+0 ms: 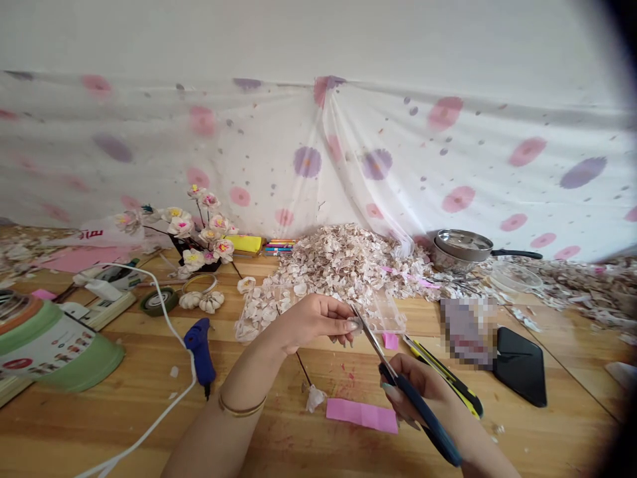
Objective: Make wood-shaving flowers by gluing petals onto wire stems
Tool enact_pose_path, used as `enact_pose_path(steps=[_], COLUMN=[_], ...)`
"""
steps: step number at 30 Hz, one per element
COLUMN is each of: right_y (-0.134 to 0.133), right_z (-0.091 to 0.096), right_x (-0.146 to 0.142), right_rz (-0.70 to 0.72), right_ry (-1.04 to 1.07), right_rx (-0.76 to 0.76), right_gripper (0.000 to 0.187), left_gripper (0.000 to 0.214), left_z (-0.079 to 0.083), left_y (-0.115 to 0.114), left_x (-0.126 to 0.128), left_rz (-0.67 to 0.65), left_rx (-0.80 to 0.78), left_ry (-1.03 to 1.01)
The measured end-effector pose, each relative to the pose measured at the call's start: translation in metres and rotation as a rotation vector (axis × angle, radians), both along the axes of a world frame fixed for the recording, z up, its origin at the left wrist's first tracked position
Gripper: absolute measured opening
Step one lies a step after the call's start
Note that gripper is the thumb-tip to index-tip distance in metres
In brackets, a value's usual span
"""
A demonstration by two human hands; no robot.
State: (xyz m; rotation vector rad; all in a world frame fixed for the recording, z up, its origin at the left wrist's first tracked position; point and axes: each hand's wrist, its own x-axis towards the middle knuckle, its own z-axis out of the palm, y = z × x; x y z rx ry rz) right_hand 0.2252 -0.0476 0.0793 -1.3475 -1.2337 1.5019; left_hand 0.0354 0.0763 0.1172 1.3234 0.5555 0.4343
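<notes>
My left hand (318, 318) is raised over the wooden table (124, 418), fingers pinched on a small pale piece that I cannot make out. My right hand (413, 385) grips blue-handled scissors (398, 382), whose blades point up to the left fingertips. Below the hands lie a pink paper strip (361, 415), a thin dark stick with a white bud (309, 385) and a small pink scrap (391, 340). Behind them a clear plastic box (383, 317) holds pale petals in front of a big heap of petal shells (348, 262).
A blue glue gun (200, 350) with a white cable lies left of my arm, near a green bowl (60, 345), a power strip, tape roll and a flower branch (199, 229). Right: a yellow-black cutter (445, 378), a black phone (520, 365), a metal pan (462, 247).
</notes>
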Motion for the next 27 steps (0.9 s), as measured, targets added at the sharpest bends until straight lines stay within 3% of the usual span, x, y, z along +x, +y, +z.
enact_pose_path(steps=[22, 27], right_y=[-0.006, -0.008], right_z=[-0.012, -0.022], right_x=[0.020, 0.032], right_rz=[0.029, 0.033], right_ry=[-0.045, -0.110], right_rx=[0.003, -0.008], right_gripper=[0.042, 0.042], left_gripper=[0.028, 0.029], left_z=[-0.004, -0.006], left_y=[0.002, 0.002], left_x=[0.000, 0.003], left_rz=[-0.035, -0.058], left_rx=[-0.062, -0.063], left_ry=[0.020, 0.055])
